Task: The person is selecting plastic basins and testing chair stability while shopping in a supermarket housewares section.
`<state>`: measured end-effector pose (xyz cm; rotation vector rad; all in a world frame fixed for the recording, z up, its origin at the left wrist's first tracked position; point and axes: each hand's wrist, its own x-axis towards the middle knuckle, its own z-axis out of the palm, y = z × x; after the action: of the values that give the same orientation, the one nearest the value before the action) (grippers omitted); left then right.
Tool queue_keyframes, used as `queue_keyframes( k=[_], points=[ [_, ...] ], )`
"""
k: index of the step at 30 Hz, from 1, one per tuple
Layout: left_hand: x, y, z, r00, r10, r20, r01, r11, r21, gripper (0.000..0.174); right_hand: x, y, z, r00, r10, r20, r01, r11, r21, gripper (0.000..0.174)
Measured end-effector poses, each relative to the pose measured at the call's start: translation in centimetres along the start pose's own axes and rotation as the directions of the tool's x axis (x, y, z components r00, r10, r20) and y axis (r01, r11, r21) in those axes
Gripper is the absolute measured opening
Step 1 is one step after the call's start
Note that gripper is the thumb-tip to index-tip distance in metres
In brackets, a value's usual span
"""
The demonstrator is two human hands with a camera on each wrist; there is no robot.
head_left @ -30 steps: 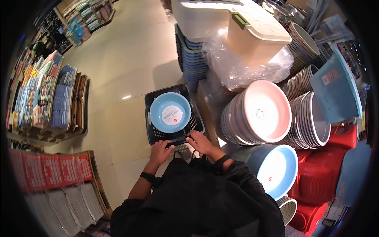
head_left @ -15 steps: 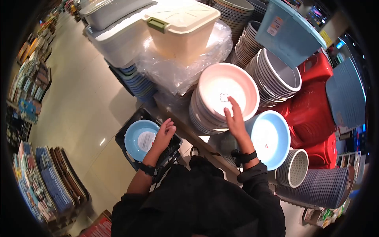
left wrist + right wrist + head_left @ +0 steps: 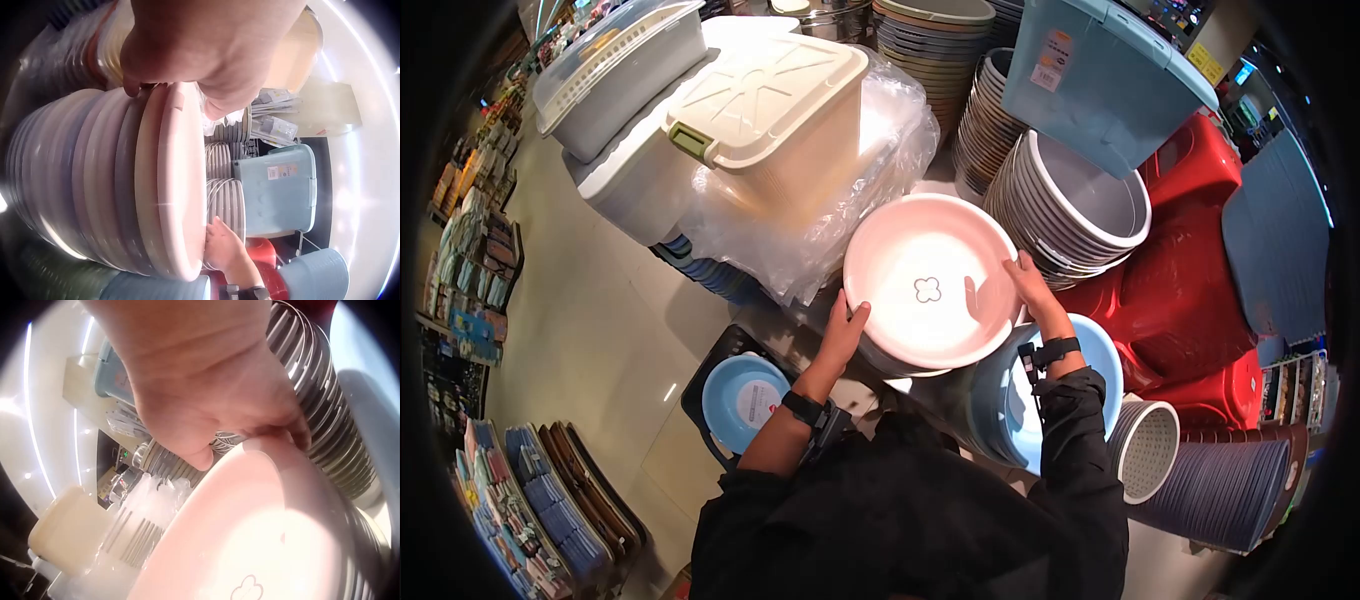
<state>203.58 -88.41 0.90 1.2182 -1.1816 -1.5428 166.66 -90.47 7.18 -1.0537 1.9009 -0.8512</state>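
Note:
A pink basin point(image 3: 890, 250) with a flower outline on its bottom tops a stack of nested basins point(image 3: 75, 181). My left hand point(image 3: 838, 335) grips its rim on the left side. On the opposite side my right hand point(image 3: 1040, 295) holds the rim, its thumb inside the basin and its fingers over the edge in the right wrist view. The pink basin rests close over the stack below, seen edge-on in the left wrist view. Below and left, a light blue basin point(image 3: 725, 390) with a round label sits in a black shopping basket point(image 3: 700, 375) on the floor.
Another stack of blue basins point(image 3: 1105, 370) stands under my right forearm. A cream lidded box point(image 3: 780, 95) rests on plastic-wrapped goods behind. Grey buckets point(image 3: 1100, 185), red stools point(image 3: 1180, 260) and a blue storage box point(image 3: 1090, 90) crowd the right. Towel racks point(image 3: 550, 500) stand across the aisle.
Both hands have left the shopping basket and moved right to the pink basin. The right hand arrived over it first, and the left followed to its rim. The head view has turned right.

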Motion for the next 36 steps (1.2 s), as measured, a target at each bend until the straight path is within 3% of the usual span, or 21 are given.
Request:
queue_keyframes(
  k=[3,8,10,12,14,16,19,21,25,27,29,31,34,36],
  points=[
    [0.0,0.1,-0.1,1.0,0.01,-0.009,-0.009,1.0,0.023,0.07,0.2,-1.0,0.1,0.999,-0.005,0.034,0.008,0.995,-0.096,0.085],
    [-0.3,-0.1,0.1,0.994,0.11,0.002,-0.11,0.992,0.068,0.066,0.6,-0.5,-0.1,0.998,-0.006,0.057,0.008,0.999,-0.037,0.082],
    [-0.7,0.6,0.6,0.989,0.147,-0.01,-0.146,0.985,0.088,0.066,0.4,-0.4,0.1,0.999,-0.03,0.043,0.025,0.994,0.109,0.083],
    [-1.7,1.8,1.2,0.972,0.221,-0.08,-0.173,0.904,0.391,0.069,0.4,-0.4,0.3,0.999,-0.042,0.01,0.04,0.989,0.14,0.082],
    [-2.1,3.4,1.6,0.974,0.213,-0.073,-0.173,0.915,0.364,0.071,0.4,-0.9,0.2,0.998,-0.056,-0.022,0.059,0.984,0.167,0.081],
    [-3.0,5.0,2.1,0.977,0.203,-0.071,-0.168,0.928,0.334,0.073,0.1,-1.8,-0.7,0.994,-0.106,-0.012,0.102,0.915,0.39,0.076],
    [-4.7,7.5,3.1,0.974,0.214,-0.072,-0.195,0.959,0.205,0.075,-2.2,-4.2,-2.5,0.975,-0.2,-0.101,0.224,0.891,0.395,0.054],
    [-6.1,8.7,3.3,0.961,0.273,-0.034,-0.265,0.953,0.147,0.075,-2.5,-3.7,-3.5,0.932,-0.269,-0.241,0.356,0.801,0.481,0.043],
    [-9.7,12.5,2.3,0.95,0.313,-0.009,-0.309,0.94,0.145,0.076,-6.3,-6.0,-4.4,0.845,-0.394,-0.362,0.531,0.7,0.478,0.039],
    [-11.9,13.6,1.0,0.952,0.3,-0.068,-0.282,0.939,0.195,0.076,-8.9,-7.8,-3.8,0.808,-0.429,-0.405,0.583,0.681,0.442,0.04],
    [-14.4,15.0,-0.5,0.905,0.424,-0.035,-0.41,0.891,0.193,0.074,-12.6,-10.6,-2.6,0.772,-0.485,-0.411,0.628,0.685,0.369,0.044],
    [-16.7,14.8,-2.1,0.895,0.436,-0.097,-0.423,0.897,0.131,0.071,-15.0,-12.2,-1.0,0.74,-0.506,-0.444,0.664,0.657,0.358,0.045],
    [-20.2,14.1,-5.8,0.821,0.521,-0.234,-0.506,0.853,0.126,0.072,-18.7,-14.3,2.8,0.719,-0.572,-0.396,0.695,0.603,0.391,0.046],
    [-22.5,13.6,-9.1,0.795,0.502,-0.341,-0.491,0.862,0.126,0.068,-20.9,-15.4,6.1,0.688,-0.638,-0.346,0.725,0.577,0.376,0.047]
  ],
)
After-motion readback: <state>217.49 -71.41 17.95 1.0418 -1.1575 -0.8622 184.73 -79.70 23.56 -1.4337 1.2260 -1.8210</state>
